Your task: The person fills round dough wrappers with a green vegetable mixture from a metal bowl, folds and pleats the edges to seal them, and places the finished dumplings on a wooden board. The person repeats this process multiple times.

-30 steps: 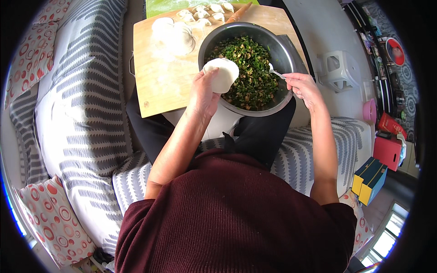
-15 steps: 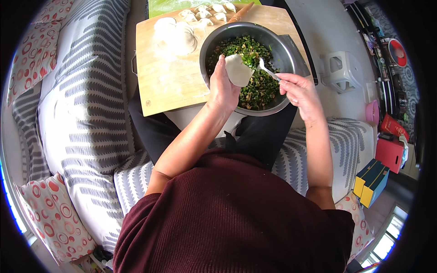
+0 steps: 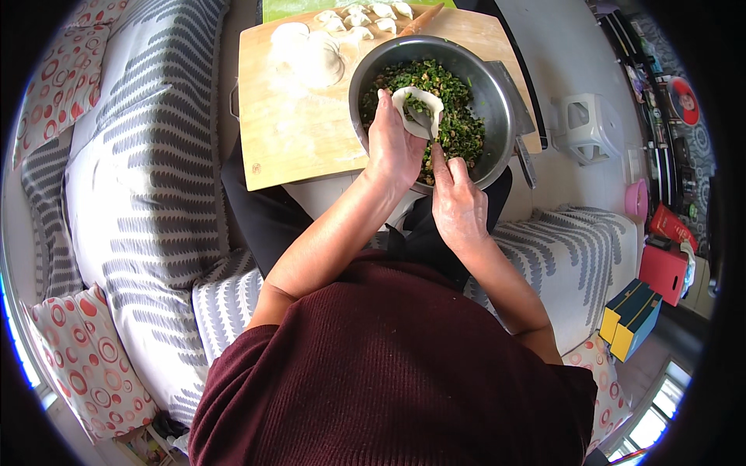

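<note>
1. the left hand reaches in at the bowl's eight o'clock and is closed gently around a dough wrapper, thumb up along the rim; this cupping seems meant to keep it hollow.
2. the wrapper sits above the steel bowl, just nine o'clock of its centre, likely so that stray bits drop onto the green filling below.
3. the right hand, at five o'clock, grips a spoon by its handle, index finger laid along it, presumably for steady pressure; the spoon's head is inside the wrapper, against some filling.
4. a pile of pale rounds lies at ten o'clock on the floured wooden board, probably to suit the left hand's reach.
5. folded dumplings rest at eleven o'clock and a rolling pin at twelve, both apparently set back from the working space.
</note>
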Available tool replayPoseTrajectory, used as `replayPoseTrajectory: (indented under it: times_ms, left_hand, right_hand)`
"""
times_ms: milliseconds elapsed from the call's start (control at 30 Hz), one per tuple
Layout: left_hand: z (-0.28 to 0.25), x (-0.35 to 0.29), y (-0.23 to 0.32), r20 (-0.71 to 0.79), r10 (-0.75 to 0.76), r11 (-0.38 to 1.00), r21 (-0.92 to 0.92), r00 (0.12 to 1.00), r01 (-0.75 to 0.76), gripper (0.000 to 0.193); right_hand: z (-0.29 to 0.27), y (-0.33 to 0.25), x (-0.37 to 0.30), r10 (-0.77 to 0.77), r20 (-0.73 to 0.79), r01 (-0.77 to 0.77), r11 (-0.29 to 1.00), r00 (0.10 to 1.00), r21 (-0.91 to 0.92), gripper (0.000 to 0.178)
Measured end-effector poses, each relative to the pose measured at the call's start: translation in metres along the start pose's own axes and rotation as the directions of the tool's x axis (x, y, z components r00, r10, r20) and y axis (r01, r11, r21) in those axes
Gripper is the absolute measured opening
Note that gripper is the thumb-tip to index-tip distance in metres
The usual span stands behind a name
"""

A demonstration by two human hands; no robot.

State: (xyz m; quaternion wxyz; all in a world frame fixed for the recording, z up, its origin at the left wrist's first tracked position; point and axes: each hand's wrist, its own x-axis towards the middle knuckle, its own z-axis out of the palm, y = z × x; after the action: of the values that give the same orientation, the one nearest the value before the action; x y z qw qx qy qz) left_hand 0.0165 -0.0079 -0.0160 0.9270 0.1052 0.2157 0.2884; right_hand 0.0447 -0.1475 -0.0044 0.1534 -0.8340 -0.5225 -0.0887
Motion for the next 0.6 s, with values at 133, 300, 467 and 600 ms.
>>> replayPoseTrajectory:
  times_ms: [133,300,467,600]
  left_hand:
    - [-0.002,-0.001,0.004,0.021,-0.018,1.0,0.007,1.0,0.017,0.057]
    - [-0.001,-0.002,0.007,0.015,-0.002,1.0,-0.027,1.0,0.003,0.058]
    - [-0.005,-0.004,0.01,0.032,-0.024,1.0,-0.009,0.999,0.024,0.059]
    - [-0.007,-0.008,0.013,0.02,-0.03,0.999,0.019,0.999,0.03,0.061]
  right_hand:
    - [-0.016,0.006,0.007,0.034,-0.093,-0.013,0.978,0.995,0.21,0.043]
    - [-0.036,0.021,0.017,0.26,0.009,-0.196,0.705,0.966,0.682,0.032]
    - [-0.042,0.062,0.032,0.476,0.244,-0.516,0.607,0.845,0.604,0.032]
    - [-0.026,0.102,0.038,0.472,0.21,-0.514,0.815,0.856,0.267,0.03]
